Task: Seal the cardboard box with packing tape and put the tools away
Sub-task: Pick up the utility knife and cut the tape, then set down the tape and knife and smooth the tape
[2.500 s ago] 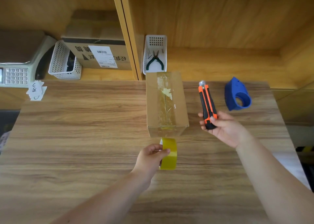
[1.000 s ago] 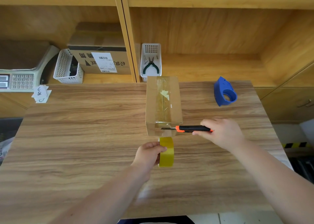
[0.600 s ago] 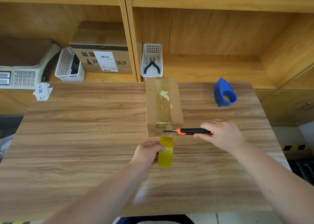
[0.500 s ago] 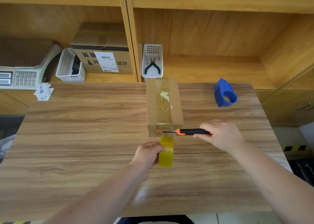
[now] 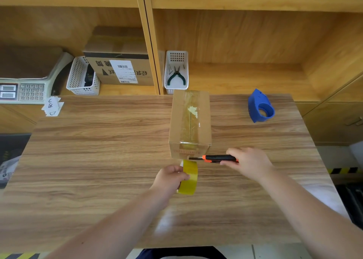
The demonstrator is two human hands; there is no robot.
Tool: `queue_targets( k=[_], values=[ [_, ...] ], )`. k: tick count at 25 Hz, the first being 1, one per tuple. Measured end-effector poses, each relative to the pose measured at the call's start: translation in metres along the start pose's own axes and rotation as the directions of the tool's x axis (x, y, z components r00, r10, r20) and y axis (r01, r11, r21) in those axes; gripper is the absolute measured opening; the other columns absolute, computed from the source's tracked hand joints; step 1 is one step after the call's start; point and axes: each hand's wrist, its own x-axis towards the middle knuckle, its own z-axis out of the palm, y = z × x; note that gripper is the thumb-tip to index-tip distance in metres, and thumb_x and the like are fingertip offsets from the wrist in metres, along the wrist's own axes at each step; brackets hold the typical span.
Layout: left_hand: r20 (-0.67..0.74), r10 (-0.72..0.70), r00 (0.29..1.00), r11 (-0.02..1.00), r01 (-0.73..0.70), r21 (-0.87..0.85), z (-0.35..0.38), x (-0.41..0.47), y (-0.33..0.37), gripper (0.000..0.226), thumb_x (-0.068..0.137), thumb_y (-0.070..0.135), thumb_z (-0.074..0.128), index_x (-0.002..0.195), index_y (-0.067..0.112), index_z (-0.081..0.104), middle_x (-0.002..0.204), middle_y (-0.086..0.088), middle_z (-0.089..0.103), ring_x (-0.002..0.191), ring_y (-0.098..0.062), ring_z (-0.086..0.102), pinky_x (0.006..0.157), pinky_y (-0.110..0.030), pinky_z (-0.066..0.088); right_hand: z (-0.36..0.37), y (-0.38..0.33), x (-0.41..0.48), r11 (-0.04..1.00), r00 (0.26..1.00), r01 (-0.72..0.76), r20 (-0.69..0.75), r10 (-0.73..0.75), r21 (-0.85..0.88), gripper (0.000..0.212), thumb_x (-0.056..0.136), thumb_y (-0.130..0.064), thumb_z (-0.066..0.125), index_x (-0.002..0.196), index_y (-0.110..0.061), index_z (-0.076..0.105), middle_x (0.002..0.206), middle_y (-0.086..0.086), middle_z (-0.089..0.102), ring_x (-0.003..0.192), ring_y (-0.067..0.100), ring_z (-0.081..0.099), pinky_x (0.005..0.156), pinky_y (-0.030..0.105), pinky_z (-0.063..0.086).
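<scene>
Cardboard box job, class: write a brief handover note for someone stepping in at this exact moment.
Left hand: grips the yellow tape roll just in front of the cardboard box.
Right hand: holds the orange utility knife, blade pointing left at the foot of the box's near face.
Done: tape lies along the top seam and down the near face.
Left: whether the strip is cut cannot be told; check and finish it, press the end down, then put away knife, roll and the blue dispenser on the table.
</scene>
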Motion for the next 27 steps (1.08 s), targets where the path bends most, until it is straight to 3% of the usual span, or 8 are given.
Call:
queue_targets(
  k=[3, 6, 10, 13, 17, 19, 23, 27],
  values=[
    [-0.035, 0.164, 0.986, 0.909, -0.137, 0.394, -0.007, 0.003, -0.017, 0.017, 0.071, 0.016, 0.068, 0.087, 0.023, 0.067, 0.079, 0.0, 0.07, 0.073, -0.016, 0.061, 0.062, -0.025, 0.046, 0.032, -0.013, -0.016, 0.892, 0.932, -0.343, 0.221, 0.286, 0.293, 0.028, 0.084, -0.055, 0.059, 0.09, -0.03, 0.047, 0.078, -0.007, 0.065, 0.064, 0.017, 0.057, 0.059, 0.034, 0.048],
    [0.033, 0.294, 0.955, 0.62, -0.217, 0.754, -0.014, 0.003, -0.031, 0.016, 0.072, 0.025, 0.064, 0.087, 0.026, 0.061, 0.081, 0.004, 0.065, 0.079, -0.02, 0.062, 0.066, -0.028, 0.046, 0.067, -0.025, -0.031, 0.694, 0.838, -0.541, 0.373, 0.397, 0.475, 0.025, 0.084, -0.046, 0.064, 0.08, -0.031, 0.045, 0.084, -0.006, 0.067, 0.068, 0.013, 0.06, 0.058, 0.031, 0.045],
    [0.186, 0.393, 0.9, 0.295, -0.315, 0.902, -0.016, 0.007, -0.037, 0.025, 0.08, 0.023, 0.056, 0.105, 0.024, 0.057, 0.1, 0.003, 0.068, 0.093, -0.027, 0.061, 0.063, -0.027, 0.037, 0.094, -0.038, -0.037, 0.527, 0.789, -0.614, 0.431, 0.438, 0.588, 0.023, 0.085, -0.041, 0.066, 0.076, -0.031, 0.048, 0.077, -0.006, 0.065, 0.062, 0.016, 0.057, 0.056, 0.032, 0.046],
    [0.276, 0.426, 0.862, 0.122, -0.357, 0.926, -0.012, 0.016, -0.043, 0.031, 0.083, 0.016, 0.051, 0.113, 0.023, 0.055, 0.11, -0.001, 0.067, 0.099, -0.031, 0.06, 0.073, -0.03, 0.04, 0.099, -0.044, -0.036, 0.488, 0.778, -0.624, 0.429, 0.459, 0.61, 0.021, 0.086, -0.039, 0.065, 0.076, -0.03, 0.049, 0.073, -0.007, 0.062, 0.061, 0.016, 0.055, 0.054, 0.029, 0.041],
    [0.374, 0.423, 0.825, -0.08, -0.377, 0.923, -0.01, 0.031, -0.052, 0.039, 0.085, 0.013, 0.049, 0.123, 0.018, 0.054, 0.112, -0.006, 0.068, 0.105, -0.03, 0.06, 0.089, -0.034, 0.04, 0.103, -0.052, -0.035, 0.624, 0.773, -0.633, 0.422, 0.474, 0.458, 0.022, 0.088, -0.048, 0.058, 0.083, -0.027, 0.052, 0.075, -0.005, 0.065, 0.061, 0.015, 0.058, 0.054, 0.029, 0.039],
    [0.429, 0.459, 0.778, -0.133, -0.417, 0.899, -0.01, 0.036, -0.057, 0.032, 0.077, 0.012, 0.057, 0.109, 0.016, 0.06, 0.095, -0.006, 0.07, 0.091, -0.03, 0.065, 0.082, -0.034, 0.044, 0.105, -0.057, -0.036, 0.756, 0.785, -0.593, 0.408, 0.466, 0.277, 0.028, 0.089, -0.053, 0.053, 0.086, -0.025, 0.053, 0.071, -0.007, 0.062, 0.066, 0.016, 0.059, 0.057, 0.029, 0.04],
    [0.481, 0.392, 0.785, -0.265, -0.404, 0.876, -0.013, 0.044, -0.066, 0.036, 0.04, 0.012, 0.077, 0.071, 0.023, 0.064, 0.053, 0.006, 0.061, 0.05, -0.018, 0.061, 0.054, -0.025, 0.041, 0.108, -0.06, -0.034, 0.78, 0.777, -0.577, 0.457, 0.433, 0.242, 0.029, 0.092, -0.05, 0.048, 0.087, -0.022, 0.052, 0.076, -0.004, 0.06, 0.071, 0.018, 0.057, 0.059, 0.03, 0.042],
    [0.487, 0.466, 0.738, -0.155, -0.475, 0.867, -0.024, 0.046, -0.069, 0.033, 0.052, 0.026, 0.076, 0.084, 0.025, 0.066, 0.072, 0.005, 0.069, 0.069, -0.022, 0.067, 0.068, -0.032, 0.051, 0.111, -0.058, -0.031, 0.823, 0.79, -0.539, 0.446, 0.421, 0.178, 0.03, 0.091, -0.051, 0.049, 0.086, -0.022, 0.055, 0.085, -0.003, 0.06, 0.077, 0.018, 0.057, 0.064, 0.033, 0.048]
  ],
)
